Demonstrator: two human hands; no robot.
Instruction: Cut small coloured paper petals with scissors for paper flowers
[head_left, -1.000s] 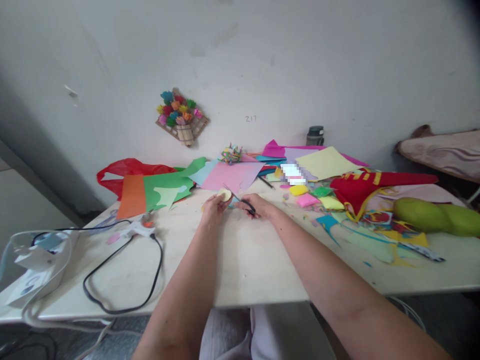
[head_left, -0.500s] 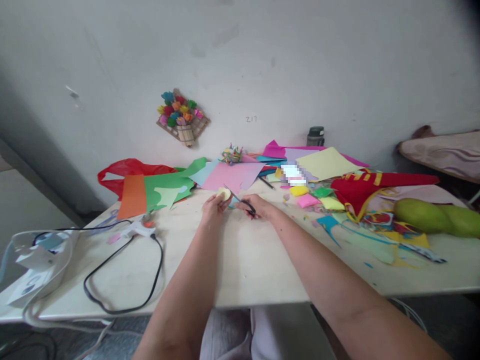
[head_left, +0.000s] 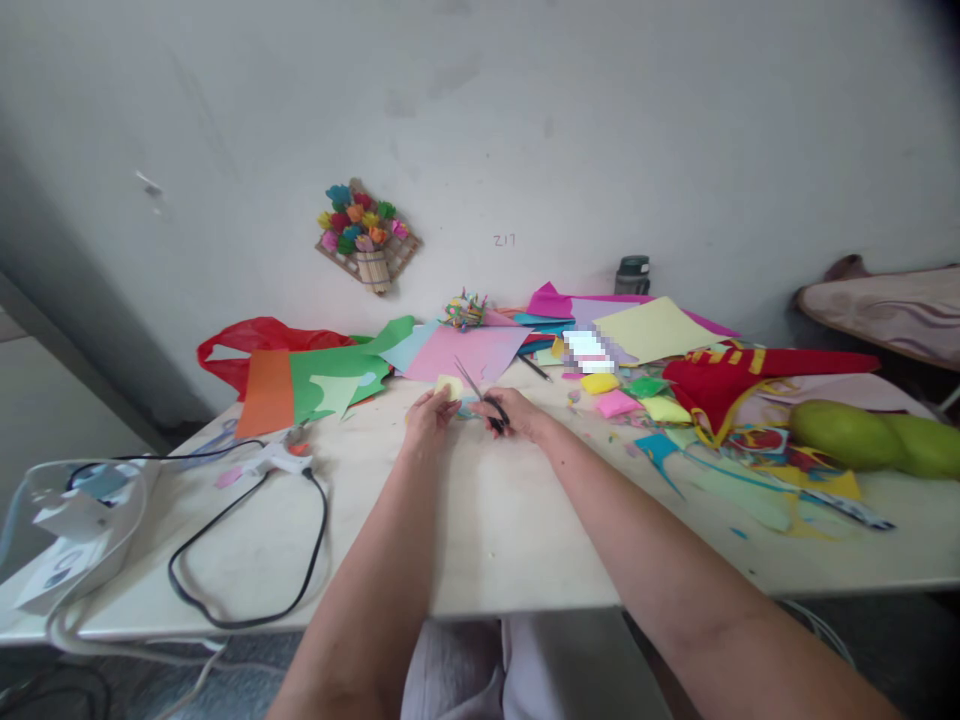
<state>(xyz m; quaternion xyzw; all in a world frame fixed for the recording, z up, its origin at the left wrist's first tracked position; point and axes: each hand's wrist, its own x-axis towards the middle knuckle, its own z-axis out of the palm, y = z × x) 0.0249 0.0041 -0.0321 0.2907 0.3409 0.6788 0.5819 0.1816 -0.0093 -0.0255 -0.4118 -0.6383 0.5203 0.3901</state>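
Pale desk (head_left: 517,540) by grey wall (head_left: 570,120), paper craft, two bare hands, landmark = pink sheet (head_left: 465,350).
Left hand (head_left: 433,412): narrow grip, fingers pinching small pale-yellow paper piece (head_left: 448,386) at near edge of pink sheet; right hand (head_left: 504,412), nearer the person than pink sheet: grip closed round black-handled scissors (head_left: 492,404), blades slightly parted, pointing toward it; green paper (head_left: 311,372) left of pink sheet, then orange paper (head_left: 262,392); pencil (head_left: 535,368) right of it, colored packets (head_left: 618,403) farther right; flower ornament (head_left: 371,265) on wall, up-left of it.
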